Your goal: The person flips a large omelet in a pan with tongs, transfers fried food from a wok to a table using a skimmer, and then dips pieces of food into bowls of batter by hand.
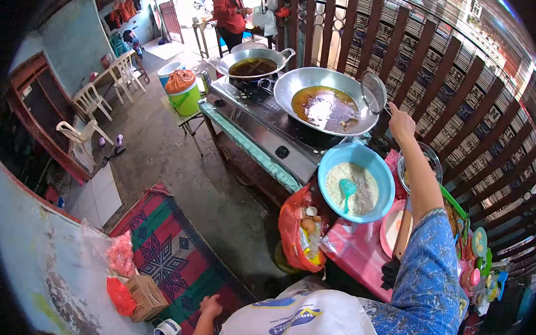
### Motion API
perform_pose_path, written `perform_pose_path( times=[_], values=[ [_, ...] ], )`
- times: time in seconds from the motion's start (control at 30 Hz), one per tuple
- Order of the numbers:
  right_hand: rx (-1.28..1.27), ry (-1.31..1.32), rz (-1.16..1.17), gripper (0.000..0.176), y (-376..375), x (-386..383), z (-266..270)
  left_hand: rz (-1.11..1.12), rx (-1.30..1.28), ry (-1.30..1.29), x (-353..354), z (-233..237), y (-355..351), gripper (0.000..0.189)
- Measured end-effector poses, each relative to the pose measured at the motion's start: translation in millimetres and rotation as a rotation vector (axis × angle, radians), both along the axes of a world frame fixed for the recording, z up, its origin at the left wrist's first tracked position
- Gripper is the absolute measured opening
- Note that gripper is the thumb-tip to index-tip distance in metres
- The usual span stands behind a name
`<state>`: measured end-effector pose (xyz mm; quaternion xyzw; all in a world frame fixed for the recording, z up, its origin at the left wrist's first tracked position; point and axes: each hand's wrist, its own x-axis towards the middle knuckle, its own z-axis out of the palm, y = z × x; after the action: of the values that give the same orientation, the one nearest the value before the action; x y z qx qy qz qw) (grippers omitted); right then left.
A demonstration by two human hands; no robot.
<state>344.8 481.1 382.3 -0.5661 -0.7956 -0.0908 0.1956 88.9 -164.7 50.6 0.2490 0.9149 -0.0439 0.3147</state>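
Observation:
My right hand [402,122] is closed around the handle of a wire skimmer [374,92]. The skimmer's round mesh head is raised at the right rim of a wide metal wok [286,94] with shiny oil in it. Below my right forearm is a light-blue basin [384,208] of white flour [367,188], with a teal spoon [347,187] lying in it. My left hand [210,306] hangs low over the patterned rug [176,247], fingers apart and holding nothing.
A second wok [279,58] of dark oil sits on the stove's [255,119] far burner. An orange bag [293,229] with eggshells hangs by the pink-covered table [361,248]. A slatted fence [407,56] lines the right. A person in red [229,12] stands beyond.

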Motion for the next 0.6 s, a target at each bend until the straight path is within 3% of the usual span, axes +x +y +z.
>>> perform_pose_path(
  times=[0.03,0.1,0.13,0.17,0.23,0.27,0.3,0.33,0.53,0.6],
  values=[
    [-0.002,-0.054,-0.007,0.035,5.8,-6.4,0.9,0.08,-0.078,0.042,-8.5,-16.1,-27.2,0.04],
    [-0.012,-0.073,-0.026,0.035,8.2,-19.0,7.0,0.033,-0.219,-0.094,-26.5,-71.8,-85.7,0.037],
    [-0.016,-0.098,-0.039,0.036,16.3,-22.6,6.1,-0.382,0.188,0.028,-21.9,-102.3,-123.5,0.032],
    [-0.02,-0.123,-0.052,0.036,22.7,-25.9,5.4,-0.833,0.523,0.325,-22.7,-120.1,-153.8,0.027],
    [-0.047,-0.09,-0.034,0.033,33.0,-31.4,-3.1,-0.413,0.113,-0.002,-11.3,-174.1,-173.4,0.019],
    [-0.086,-0.115,0.027,0.028,51.3,-31.7,-19.0,-0.228,-0.115,-0.083,6.3,-171.8,-170.8,0.019],
    [-0.119,-0.131,0.087,0.025,64.6,-33.5,-27.5,0.09,-0.08,-0.182,16.9,-164.6,-162.8,0.02],
    [-0.158,-0.218,0.127,0.024,63.3,-39.0,-30.4,0.183,-0.012,-0.218,24.9,-161.1,-153.6,0.02],
    [-0.305,-0.108,0.261,0.025,79.3,-89.5,-73.8,0.32,0.249,-0.332,41.8,-131.1,-62.7,0.024],
    [-0.732,0.309,0.132,0.023,73.7,-107.9,-74.1,0.311,0.288,-0.335,42.3,-112.3,-34.4,0.025]
  ],
)
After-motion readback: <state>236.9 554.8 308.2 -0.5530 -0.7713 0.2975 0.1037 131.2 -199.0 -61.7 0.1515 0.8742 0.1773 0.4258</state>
